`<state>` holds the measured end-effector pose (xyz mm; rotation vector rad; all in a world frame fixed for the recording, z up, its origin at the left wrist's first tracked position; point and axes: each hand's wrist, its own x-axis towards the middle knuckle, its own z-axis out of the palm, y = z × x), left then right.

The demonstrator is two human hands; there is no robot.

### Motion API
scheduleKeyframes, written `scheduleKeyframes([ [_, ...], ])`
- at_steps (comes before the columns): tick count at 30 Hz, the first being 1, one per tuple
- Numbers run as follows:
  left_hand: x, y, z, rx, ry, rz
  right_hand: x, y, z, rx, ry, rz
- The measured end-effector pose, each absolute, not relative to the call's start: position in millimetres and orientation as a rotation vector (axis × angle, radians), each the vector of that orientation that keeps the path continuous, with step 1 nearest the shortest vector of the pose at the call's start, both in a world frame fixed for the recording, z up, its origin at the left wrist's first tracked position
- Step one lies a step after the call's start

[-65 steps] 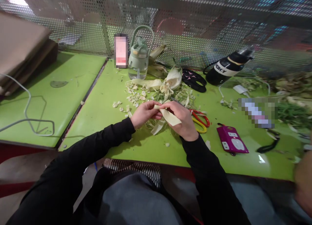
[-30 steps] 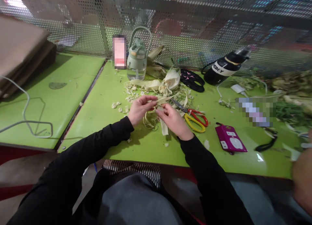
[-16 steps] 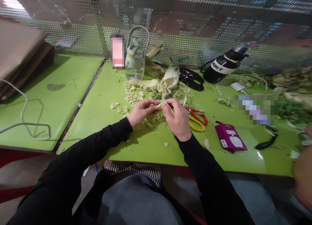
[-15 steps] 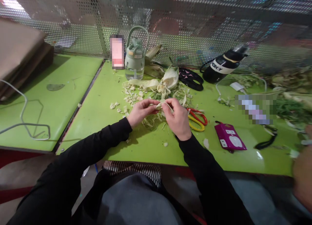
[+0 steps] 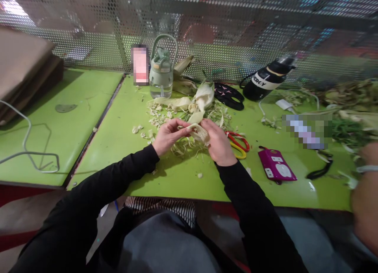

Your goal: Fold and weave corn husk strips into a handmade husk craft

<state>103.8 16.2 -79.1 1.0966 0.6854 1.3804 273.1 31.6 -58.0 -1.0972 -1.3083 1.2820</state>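
Between my two hands is a pale, curled corn husk [image 5: 201,133]. My left hand [image 5: 169,136] pinches its left edge between thumb and fingers. On the other side my right hand [image 5: 220,142] grips it, its fingertips partly hidden behind the husk. A wider flap of husk now spreads below the fingers. Just beyond lies a bunched husk piece [image 5: 204,95] on a heap of torn husk scraps [image 5: 161,117]. Red scissor handles [image 5: 239,140] and a yellow scissor handle [image 5: 239,151] lie right of my right hand, blades hidden.
A green water bottle [image 5: 161,74] and a phone [image 5: 140,64] stand at the back. A black bottle [image 5: 267,80] leans against the perforated metal screen [image 5: 212,32]. To the right lie a purple power strip [image 5: 277,165] and cables; another person's arm [image 5: 366,198] is at the far right.
My right hand has turned and shifted slightly right and down. The husk between my hands has opened out into a wider flap. My left hand has hardly moved.
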Motion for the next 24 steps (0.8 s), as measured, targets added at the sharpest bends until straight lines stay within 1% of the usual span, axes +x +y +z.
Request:
scheduleKeyframes([
  [7, 104.4, 16.5, -86.3, 1.204, 0.774, 1.338, 275.2, 31.1, -47.7, -1.105, -1.274, 1.24],
  [13, 104.6, 17.3, -87.0, 1.224, 0.792, 1.275, 276.2, 28.4, -51.1, -1.102, -1.374, 0.976],
  [19, 108.8, 15.0, -85.9, 1.231, 0.813, 1.172, 274.5, 27.6, -47.3, -1.053, -1.379, 1.085],
  [24, 109.2, 13.0, -82.3, 1.164, 0.781, 1.217, 275.3, 29.0, -46.9, -1.018, -1.389, 1.072],
])
